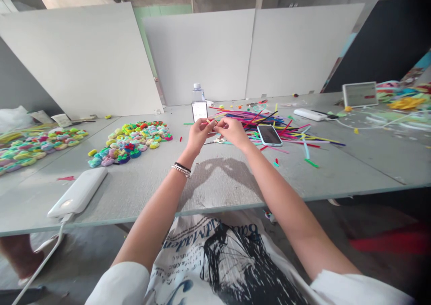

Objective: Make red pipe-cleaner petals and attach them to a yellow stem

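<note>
My left hand (201,132) and my right hand (231,132) meet above the middle of the grey table (222,183), fingertips pinched together. Between them is a small yellow and red piece, mostly hidden by the fingers, that looks like pipe cleaner. A lit phone (200,110) stands upright just behind my left hand. To the right of my right hand spreads a pile of coloured pipe cleaners (249,118), with a second phone (270,135) lying on it. Scissors (218,140) lie beneath my hands.
Colourful fuzzy pieces (141,136) are heaped at the left, with another heap (37,148) farther left. A white power bank (79,192) lies near the front edge. Behind the phone stands a bottle (198,92). A tablet (359,94) and another power bank (310,115) are at the right.
</note>
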### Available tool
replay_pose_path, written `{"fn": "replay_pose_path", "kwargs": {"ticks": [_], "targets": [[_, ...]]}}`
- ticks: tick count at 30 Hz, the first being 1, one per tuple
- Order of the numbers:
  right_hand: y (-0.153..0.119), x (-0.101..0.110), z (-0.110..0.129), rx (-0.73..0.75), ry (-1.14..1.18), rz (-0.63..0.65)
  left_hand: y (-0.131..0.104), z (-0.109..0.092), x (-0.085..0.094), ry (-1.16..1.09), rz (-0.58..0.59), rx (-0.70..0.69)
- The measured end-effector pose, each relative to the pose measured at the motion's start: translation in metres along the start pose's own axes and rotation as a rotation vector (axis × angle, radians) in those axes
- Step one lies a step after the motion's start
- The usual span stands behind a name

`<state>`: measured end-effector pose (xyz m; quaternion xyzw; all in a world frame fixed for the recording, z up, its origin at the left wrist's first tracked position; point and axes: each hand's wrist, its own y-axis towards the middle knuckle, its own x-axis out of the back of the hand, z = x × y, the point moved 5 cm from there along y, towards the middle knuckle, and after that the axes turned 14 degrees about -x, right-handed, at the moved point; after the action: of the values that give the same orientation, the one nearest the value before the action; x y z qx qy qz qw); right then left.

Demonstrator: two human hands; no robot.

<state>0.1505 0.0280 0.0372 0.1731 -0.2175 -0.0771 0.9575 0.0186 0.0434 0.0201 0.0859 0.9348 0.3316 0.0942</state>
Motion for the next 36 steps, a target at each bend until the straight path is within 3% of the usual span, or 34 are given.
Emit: {"fn": "replay_pose_path", "kwargs": {"ticks": [2, 5, 9, 12, 14, 26, 32, 36], "targets": [[-0.001, 0.0, 0.002, -0.047, 0.132, 0.052, 0.0, 0.0, 0.001, -0.049, -0.043, -0.005], [-0.003, 0.001, -0.001, -0.258, 0.31, 0.109, 0.001, 0.0, 0.004, -0.095, -0.119, -0.018], [-0.007, -0.003, -0.009, -0.445, 0.329, 0.253, 0.002, 0.002, 0.009, -0.08, -0.206, -0.055], [-0.009, -0.011, -0.011, -0.453, 0.368, 0.421, 0.003, 0.002, 0.01, -0.049, -0.206, -0.083], [-0.01, -0.015, -0.012, -0.46, 0.414, 0.465, 0.003, 0.0, 0.008, -0.038, -0.179, -0.097], [-0.005, -0.022, -0.015, -0.456, 0.65, 0.448, 0.0, 0.0, -0.004, -0.091, -0.091, -0.111], [-0.007, -0.023, -0.012, -0.503, 0.678, 0.433, 0.002, 0.004, -0.003, -0.054, -0.1, -0.161], [-0.009, -0.024, -0.009, -0.525, 0.763, 0.499, 0.003, 0.004, -0.001, -0.066, -0.131, -0.205]]}}
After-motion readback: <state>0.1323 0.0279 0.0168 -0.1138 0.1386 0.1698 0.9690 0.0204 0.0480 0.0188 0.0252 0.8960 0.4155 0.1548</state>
